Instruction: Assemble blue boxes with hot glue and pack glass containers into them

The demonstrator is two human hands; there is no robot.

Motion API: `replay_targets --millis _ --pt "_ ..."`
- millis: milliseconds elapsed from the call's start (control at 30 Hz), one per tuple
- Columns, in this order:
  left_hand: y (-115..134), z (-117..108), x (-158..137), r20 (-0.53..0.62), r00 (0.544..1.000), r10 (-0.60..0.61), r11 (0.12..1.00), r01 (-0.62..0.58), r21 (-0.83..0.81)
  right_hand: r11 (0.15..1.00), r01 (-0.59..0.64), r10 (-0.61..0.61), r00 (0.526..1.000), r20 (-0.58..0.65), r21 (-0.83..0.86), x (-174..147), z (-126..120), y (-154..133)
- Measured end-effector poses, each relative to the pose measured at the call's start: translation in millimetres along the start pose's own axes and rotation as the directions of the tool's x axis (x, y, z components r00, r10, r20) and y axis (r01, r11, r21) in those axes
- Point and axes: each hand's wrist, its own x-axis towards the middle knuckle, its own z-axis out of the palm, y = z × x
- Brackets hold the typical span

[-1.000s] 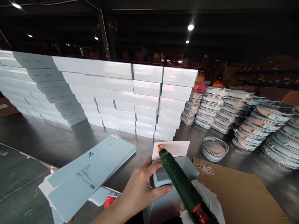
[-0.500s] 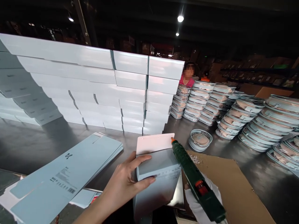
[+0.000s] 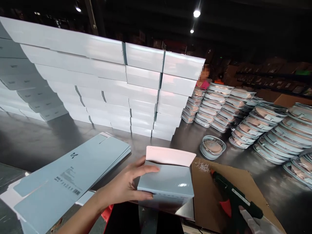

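Note:
My bare left hand (image 3: 130, 182) grips a light blue cardboard box (image 3: 168, 182) by its left side, thumb on the near face and fingers over the top. The box's white-pink flap (image 3: 170, 156) stands up at the far edge. My right hand (image 3: 253, 219), in a white glove, is at the handle of a dark green glue gun (image 3: 237, 195) with a red trigger. The gun lies on its side over a brown cardboard sheet (image 3: 207, 201), its orange tip near some whitish scraps (image 3: 202, 166). The right hand is partly cut off by the frame.
Flat light blue cartons (image 3: 80, 172) lie stacked at left. A wall of stacked boxes (image 3: 109, 81) stands behind. Several stacks of wrapped round containers (image 3: 278, 136) fill the right side, with a single round container (image 3: 212, 147) nearer. A person (image 3: 203, 78) is partly visible beyond the stacks.
The glue gun has moved from the box's flap down and right, over the cardboard sheet. The box is tilted so more of its top shows, still in my left hand.

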Motion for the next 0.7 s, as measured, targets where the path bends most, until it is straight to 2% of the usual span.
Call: replay_targets --millis 67,133,167,200,233,267,300,400,467,533,600,667,700 --pt "0 -2 1 0.0 1.0 0.017 1.0 -0.017 -0.005 0.996 0.06 -0.062 0.997 -0.04 -0.067 -5 10 -12" --pt "-1 -3 1 -0.014 0.999 0.048 0.999 -0.048 -0.009 0.979 0.202 -0.202 0.979 0.012 -0.009 -14 41 -39" --pt "-3 -2 0 -0.023 0.997 0.067 0.998 -0.068 -0.012 0.938 0.338 -0.344 0.932 0.112 0.073 -19 60 -54" --pt "-5 -1 0 -0.029 0.996 0.088 0.996 -0.088 -0.011 0.879 0.442 -0.475 0.844 0.247 0.178 -23 80 -68" --pt "-7 2 -1 -0.031 0.994 0.109 0.994 -0.109 -0.005 0.836 0.488 -0.548 0.743 0.383 0.251 -26 97 -80" --pt "-10 6 -2 -0.041 0.991 0.131 0.991 -0.131 -0.001 0.801 0.515 -0.598 0.654 0.463 0.306 -28 110 -89" --pt "-13 11 -3 -0.081 0.984 0.161 0.986 -0.163 -0.017 0.776 0.535 -0.627 0.59 0.509 0.334 -29 119 -94" --pt "-21 27 -5 -0.291 0.915 0.279 0.938 -0.324 -0.12 0.692 0.649 -0.705 0.515 0.487 0.314 -29 127 -96" --pt "-25 33 -6 -0.367 0.868 0.336 0.896 -0.414 -0.159 0.587 0.747 -0.782 0.423 0.458 0.312 -31 126 -96" --pt "-25 33 -7 -0.297 0.873 0.386 0.897 -0.431 -0.101 0.436 0.848 -0.854 0.285 0.435 0.302 -36 129 -101" --pt "-23 27 -8 -0.186 0.883 0.432 0.9 -0.434 0.031 0.286 0.925 -0.9 0.169 0.402 0.251 -41 135 -106" --pt "-20 23 -10 -0.112 0.884 0.455 0.886 -0.436 0.157 0.179 0.967 -0.921 0.099 0.376 0.182 -46 138 -109" --pt "-18 23 -10 -0.103 0.885 0.455 0.883 -0.433 0.179 0.16 0.973 -0.92 0.087 0.383 0.164 -47 138 -109"
